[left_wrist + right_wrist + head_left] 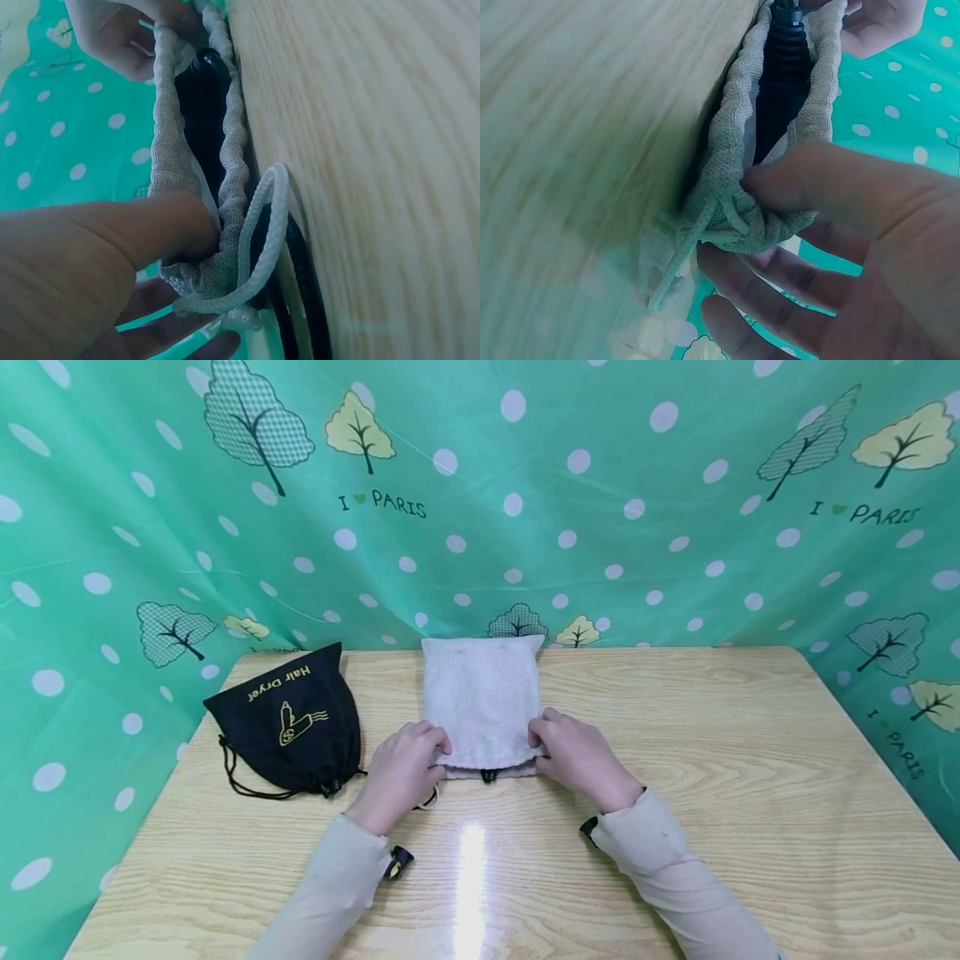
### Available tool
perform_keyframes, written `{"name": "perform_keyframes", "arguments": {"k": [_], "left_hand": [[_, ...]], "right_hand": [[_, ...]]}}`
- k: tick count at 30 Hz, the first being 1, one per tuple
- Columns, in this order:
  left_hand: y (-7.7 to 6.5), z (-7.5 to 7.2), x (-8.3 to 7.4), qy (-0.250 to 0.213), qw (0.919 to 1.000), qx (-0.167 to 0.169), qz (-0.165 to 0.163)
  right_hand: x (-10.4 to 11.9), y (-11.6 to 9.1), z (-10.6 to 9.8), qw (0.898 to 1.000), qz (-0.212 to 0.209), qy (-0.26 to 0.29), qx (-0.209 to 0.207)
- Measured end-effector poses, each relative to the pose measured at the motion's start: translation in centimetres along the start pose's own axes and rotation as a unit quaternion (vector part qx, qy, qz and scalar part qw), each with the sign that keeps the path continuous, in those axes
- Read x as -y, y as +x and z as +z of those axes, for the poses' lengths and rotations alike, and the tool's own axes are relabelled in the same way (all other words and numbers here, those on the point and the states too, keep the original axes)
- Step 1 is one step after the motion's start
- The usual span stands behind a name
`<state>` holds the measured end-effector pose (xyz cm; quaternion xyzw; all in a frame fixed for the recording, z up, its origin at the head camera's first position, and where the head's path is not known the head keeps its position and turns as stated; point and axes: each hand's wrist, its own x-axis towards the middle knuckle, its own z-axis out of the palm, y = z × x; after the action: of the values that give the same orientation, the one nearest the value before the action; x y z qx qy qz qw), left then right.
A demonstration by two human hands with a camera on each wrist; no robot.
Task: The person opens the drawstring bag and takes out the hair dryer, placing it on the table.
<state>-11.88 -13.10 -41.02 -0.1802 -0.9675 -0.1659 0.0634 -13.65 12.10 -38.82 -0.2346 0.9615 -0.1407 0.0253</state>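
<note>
A pale grey drawstring bag (482,697) lies on the table with its mouth toward me. My left hand (401,772) pinches the left corner of the mouth, the thumb inside the opening in the left wrist view. At the opposite corner my right hand (577,756) grips the rim, its thumb (810,176) tucked over the edge. Inside the parted mouth shows a black object with a ribbed cable sleeve (789,45); the rest of it is hidden by the cloth. A white cord loop (262,225) hangs from the left corner, beside a black cord (300,277).
To the left lies a black drawstring pouch (300,727) printed "Hair Dryer", its cord trailing on the wooden table (712,718). A green patterned cloth (525,485) hangs behind and at both sides of the table.
</note>
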Motion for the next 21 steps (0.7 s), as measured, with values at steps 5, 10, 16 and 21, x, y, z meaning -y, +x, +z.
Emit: {"name": "perform_keyframes", "arguments": {"k": [5,10,16,21], "left_hand": [[-0.06,-0.03,0.26,0.003,0.9998,-0.008,0.016],[-0.07,-0.02,0.4,-0.002,0.9998,-0.002,0.021],[-0.03,-0.08,0.49,-0.006,0.9998,0.003,0.018],[0.02,-0.07,0.52,-0.004,0.9998,0.007,0.018]], "right_hand": [[-0.04,0.01,-0.03,1.0,0.002,0.0,0.007],[-0.17,0.05,-0.14,1.0,0.008,0.01,0.014],[-0.44,0.13,-0.18,1.0,0.011,0.017,0.02],[-0.59,0.08,-0.22,1.0,0.007,0.018,0.022]]}}
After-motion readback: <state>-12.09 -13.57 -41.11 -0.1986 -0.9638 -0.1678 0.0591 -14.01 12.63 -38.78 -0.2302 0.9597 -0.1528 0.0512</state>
